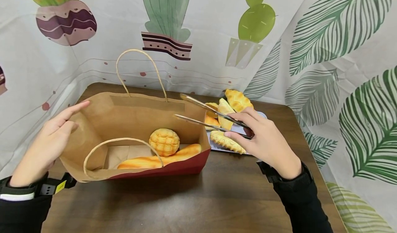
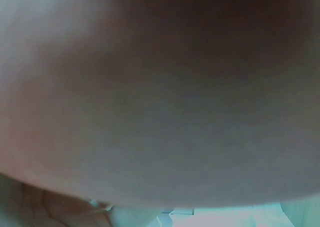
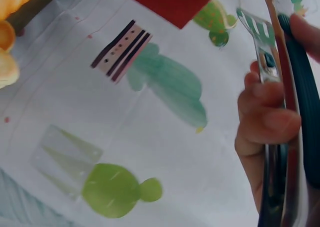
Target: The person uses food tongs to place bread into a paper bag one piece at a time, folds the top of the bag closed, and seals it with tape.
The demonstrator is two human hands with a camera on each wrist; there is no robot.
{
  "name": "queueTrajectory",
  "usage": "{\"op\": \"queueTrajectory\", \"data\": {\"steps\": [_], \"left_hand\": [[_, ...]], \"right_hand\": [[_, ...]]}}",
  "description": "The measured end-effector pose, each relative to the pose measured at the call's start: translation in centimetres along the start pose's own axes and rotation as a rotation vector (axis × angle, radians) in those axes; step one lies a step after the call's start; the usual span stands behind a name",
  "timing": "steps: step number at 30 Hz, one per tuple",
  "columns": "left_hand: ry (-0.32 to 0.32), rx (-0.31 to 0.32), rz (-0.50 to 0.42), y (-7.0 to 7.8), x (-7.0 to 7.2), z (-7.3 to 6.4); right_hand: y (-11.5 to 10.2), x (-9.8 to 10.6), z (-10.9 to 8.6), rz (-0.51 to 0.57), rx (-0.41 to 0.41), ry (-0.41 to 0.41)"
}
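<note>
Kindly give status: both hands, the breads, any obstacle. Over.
Right hand grips tongs, tips apart, nothing between. Left hand at paper bag, left rim. Round bread and long bread inside. Near handle partly crosses long bread.

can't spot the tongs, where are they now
In the head view, the tongs are just right of centre in the right hand, overlapping the tray and the right end of the bag.
</note>
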State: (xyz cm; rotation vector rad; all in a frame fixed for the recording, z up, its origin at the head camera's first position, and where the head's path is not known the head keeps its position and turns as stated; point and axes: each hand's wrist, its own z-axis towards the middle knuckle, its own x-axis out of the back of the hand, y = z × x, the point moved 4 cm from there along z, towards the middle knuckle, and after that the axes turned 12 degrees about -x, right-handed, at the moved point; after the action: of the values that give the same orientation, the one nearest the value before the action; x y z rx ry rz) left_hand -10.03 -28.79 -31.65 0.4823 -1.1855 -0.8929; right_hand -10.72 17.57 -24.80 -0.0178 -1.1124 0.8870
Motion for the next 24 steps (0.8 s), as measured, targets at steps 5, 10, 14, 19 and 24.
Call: {"op": "queueTrajectory", "data": {"steps": [5, 10, 14, 19, 24], "left_hand": [[-0.002, 0.007, 0.016, 0.0, 0.0, 0.0], [-0.005, 0.014, 0.007, -0.2, 0.0, -0.1], [-0.004, 0.028, 0.011, -0.3, 0.0, -0.1], [-0.002, 0.009, 0.004, -0.1, 0.0, -0.1], [-0.001, -0.008, -0.001, 0.0, 0.1, 0.0]], "right_hand": [[1.5, 0.0, -1.1, 0.046, -0.042, 0.101], [2.9, -0.4, -2.2, 0.069, -0.101, 0.135], [3.9, -0.9, -3.1, 0.078, -0.152, 0.155], [5.2, -1.6, -4.1, 0.094, -0.262, 0.175], [6.2, -2.2, -5.0, 0.109, -0.340, 0.185]]}}
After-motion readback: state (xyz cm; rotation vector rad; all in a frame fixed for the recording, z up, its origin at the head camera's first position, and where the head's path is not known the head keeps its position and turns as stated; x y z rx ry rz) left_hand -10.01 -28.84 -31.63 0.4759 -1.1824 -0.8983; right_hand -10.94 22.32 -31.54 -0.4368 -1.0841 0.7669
